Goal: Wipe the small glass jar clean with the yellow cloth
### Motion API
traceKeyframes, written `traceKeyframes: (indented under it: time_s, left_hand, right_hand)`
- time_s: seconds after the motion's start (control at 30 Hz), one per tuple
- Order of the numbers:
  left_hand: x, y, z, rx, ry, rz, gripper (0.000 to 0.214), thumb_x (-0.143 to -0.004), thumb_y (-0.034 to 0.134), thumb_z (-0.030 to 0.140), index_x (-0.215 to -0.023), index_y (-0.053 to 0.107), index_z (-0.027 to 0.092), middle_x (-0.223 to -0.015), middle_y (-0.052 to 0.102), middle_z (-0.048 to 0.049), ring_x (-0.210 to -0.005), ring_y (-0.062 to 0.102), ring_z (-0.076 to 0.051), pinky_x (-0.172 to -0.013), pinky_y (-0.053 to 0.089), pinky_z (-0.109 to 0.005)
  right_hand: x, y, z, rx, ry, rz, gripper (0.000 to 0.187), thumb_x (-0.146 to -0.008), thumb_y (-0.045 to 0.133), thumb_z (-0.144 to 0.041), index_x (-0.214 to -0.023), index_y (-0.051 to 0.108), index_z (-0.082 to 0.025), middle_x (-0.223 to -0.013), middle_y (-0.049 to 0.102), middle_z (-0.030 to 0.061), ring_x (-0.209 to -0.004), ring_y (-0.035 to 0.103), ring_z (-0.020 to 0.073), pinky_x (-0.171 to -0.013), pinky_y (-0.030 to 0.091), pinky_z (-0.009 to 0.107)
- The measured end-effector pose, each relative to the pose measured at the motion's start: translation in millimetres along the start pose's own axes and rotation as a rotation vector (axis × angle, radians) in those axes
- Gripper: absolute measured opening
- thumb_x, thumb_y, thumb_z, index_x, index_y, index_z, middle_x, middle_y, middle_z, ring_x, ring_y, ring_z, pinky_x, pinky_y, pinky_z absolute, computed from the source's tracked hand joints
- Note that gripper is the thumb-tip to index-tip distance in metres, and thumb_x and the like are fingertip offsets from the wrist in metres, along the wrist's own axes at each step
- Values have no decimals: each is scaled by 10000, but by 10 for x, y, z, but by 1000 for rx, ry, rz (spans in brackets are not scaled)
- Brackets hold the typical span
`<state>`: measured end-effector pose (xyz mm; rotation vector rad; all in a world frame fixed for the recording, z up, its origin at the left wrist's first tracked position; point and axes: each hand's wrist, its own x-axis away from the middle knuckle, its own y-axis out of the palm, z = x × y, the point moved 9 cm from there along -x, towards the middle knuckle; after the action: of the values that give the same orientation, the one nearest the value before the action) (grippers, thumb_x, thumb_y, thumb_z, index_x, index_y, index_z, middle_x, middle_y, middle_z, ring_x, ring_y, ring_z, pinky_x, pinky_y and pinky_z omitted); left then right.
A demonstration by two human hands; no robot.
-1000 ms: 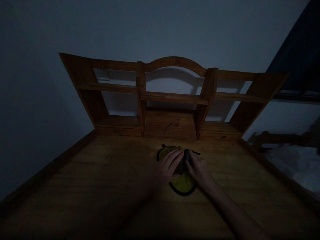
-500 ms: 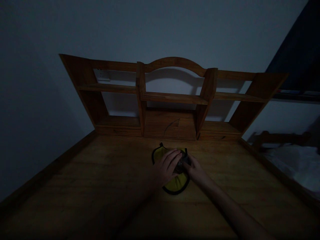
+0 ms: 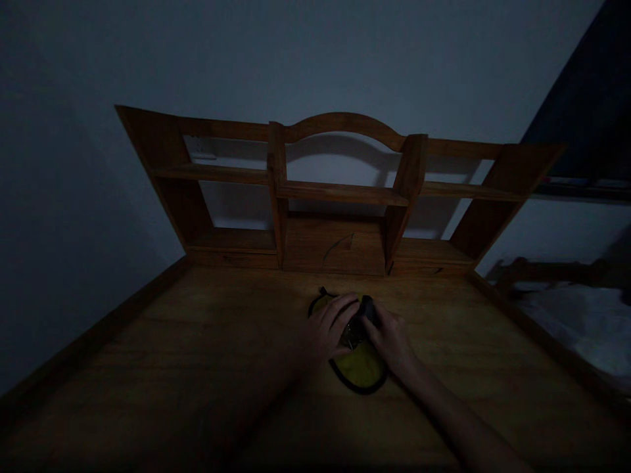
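Observation:
Near the middle of the wooden desk lies a yellow-green piece with a black border (image 3: 362,374); it looks like fabric, perhaps an opened pouch. Over it, both hands close around a small dark, partly shiny object (image 3: 353,334), whose kind I cannot make out in the dim light. My left hand (image 3: 328,332) curls its fingers over the object's left side. From the right, my right hand (image 3: 392,335) pinches a black part of it between thumb and fingers. Most of the object and the upper part of the yellow piece are hidden by my hands.
A wooden shelf unit (image 3: 340,192) with several compartments rises along the desk's back edge. Raised rims border the desk (image 3: 197,355) at both sides. White cloth (image 3: 582,322) lies beyond the right rim, and a wall socket (image 3: 203,156) shows behind the left shelf.
The yellow piece has turned and shifted slightly right and toward me. My right hand has moved a little right, and more of the black part shows beside its thumb.

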<state>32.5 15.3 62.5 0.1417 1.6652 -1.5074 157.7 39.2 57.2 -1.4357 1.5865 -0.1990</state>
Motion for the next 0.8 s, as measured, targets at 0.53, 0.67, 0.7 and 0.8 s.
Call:
traceKeyframes:
  time_s: [0.53,0.67,0.7,0.8]
  left_hand:
    - [23,-31,-35,-185,25,125,568,-894,526,238,-1395,290,114,-1383,407,-192,-1359,334,-282,-1065,424,-466]
    - [17,19,42,-209,98,100,509,-899,451,100,-1390,321,142,-1419,386,-158,-1388,282,-268,-1080,413,-450]
    - [10,25,58,-205,110,82,507,-898,439,88,-1389,326,147,-1425,385,-150,-1390,278,-264,-1082,412,-448]
    - [-15,51,76,-176,114,2,525,-893,450,101,-1398,313,146,-1431,381,-153,-1388,282,-264,-1081,408,-451]
  right_hand:
    - [-90,380,93,-762,247,-203,293,-782,604,-303,-1038,640,-167,-929,702,32,-861,650,214,-787,521,327]
    - [-101,290,128,-645,186,-125,258,-810,561,-284,-1012,663,-163,-924,708,44,-848,648,217,-779,519,330]
    - [-99,263,133,-606,173,-105,265,-818,545,-270,-1032,659,-164,-930,708,49,-849,649,217,-778,517,329]
    - [-81,186,144,-442,137,-62,293,-837,504,-225,-1094,635,-168,-886,707,55,-819,658,216,-750,512,315]
